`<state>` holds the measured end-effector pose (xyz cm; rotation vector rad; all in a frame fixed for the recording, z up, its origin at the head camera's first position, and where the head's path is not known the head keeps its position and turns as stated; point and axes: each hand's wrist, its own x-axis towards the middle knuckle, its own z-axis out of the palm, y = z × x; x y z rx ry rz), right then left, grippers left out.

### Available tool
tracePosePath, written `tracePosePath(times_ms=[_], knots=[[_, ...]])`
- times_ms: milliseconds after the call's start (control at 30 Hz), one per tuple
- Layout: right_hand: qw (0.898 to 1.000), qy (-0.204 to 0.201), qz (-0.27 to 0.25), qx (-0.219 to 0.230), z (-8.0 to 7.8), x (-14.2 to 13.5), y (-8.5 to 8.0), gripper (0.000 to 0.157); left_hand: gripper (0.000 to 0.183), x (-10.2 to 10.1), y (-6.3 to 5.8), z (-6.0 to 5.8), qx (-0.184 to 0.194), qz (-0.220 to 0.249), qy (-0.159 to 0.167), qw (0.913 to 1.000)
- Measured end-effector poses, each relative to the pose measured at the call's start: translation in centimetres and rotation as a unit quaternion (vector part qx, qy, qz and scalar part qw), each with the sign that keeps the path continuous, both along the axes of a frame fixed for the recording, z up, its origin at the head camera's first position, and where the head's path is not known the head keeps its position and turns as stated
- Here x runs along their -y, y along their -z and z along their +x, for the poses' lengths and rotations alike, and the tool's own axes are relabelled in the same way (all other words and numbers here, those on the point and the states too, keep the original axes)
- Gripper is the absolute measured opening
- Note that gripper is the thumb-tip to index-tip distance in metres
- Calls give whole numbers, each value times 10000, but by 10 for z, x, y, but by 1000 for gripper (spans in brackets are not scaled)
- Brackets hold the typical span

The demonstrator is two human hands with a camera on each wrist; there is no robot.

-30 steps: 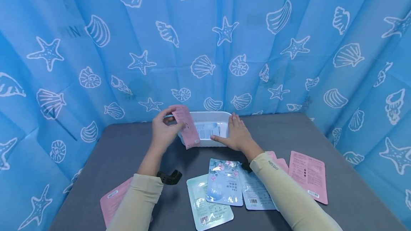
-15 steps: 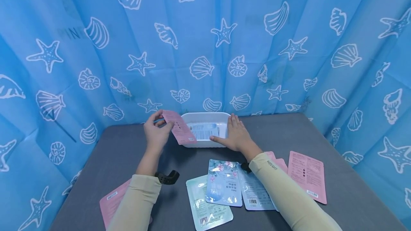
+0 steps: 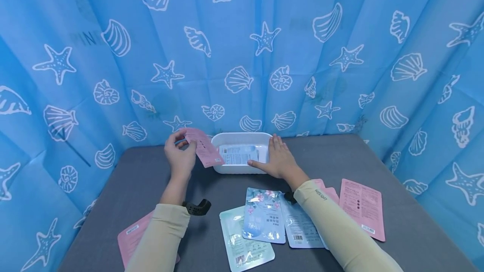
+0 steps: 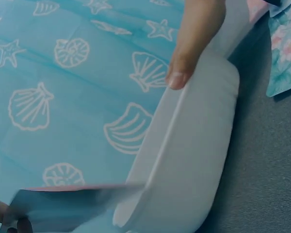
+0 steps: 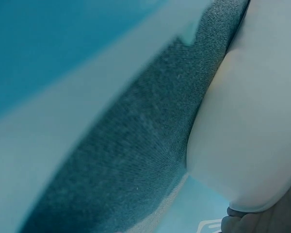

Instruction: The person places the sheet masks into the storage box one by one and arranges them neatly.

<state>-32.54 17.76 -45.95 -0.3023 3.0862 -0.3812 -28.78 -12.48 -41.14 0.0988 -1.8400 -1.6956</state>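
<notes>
Left hand pinches a pink packet — long axis sloping down-right, toward a tub the straight-fingered right hand touches.

Curtained work nook: blue shell-print curtain behind, beside grey table.

A slightly bent, pink printed sachet slants across the left end of an oblong white tub, just below frame centre.

Tub on table, curtain behind; inner sachet within. Overlapping sachets lie before the tub, right-hand sachet beside them, outlying sachet at front left.
</notes>
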Motion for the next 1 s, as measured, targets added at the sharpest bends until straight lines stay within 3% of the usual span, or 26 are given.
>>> tracePosePath(times_ms=[133, 267, 367, 733, 1000], knots=[[10000, 4, -5, -9, 0, -1, 2, 136, 38, -3, 3, 0, 125, -29, 23, 9999], [10000, 18, -3, -25, 0, -1, 2, 137, 42, -7, 6, 1, 576, -66, 291, 9979], [10000, 34, 6, -25, -1, 0, 1, 137, 42, -8, 9, 2, 874, -309, 298, 9952], [9999, 25, 109, -111, -2, -1, -3, 136, 43, -6, 13, 2, 1253, -536, 459, 9896], [9999, 11, 30, -102, 0, 0, 0, 134, 50, -8, 19, 6, 1910, -839, 855, 9742]])
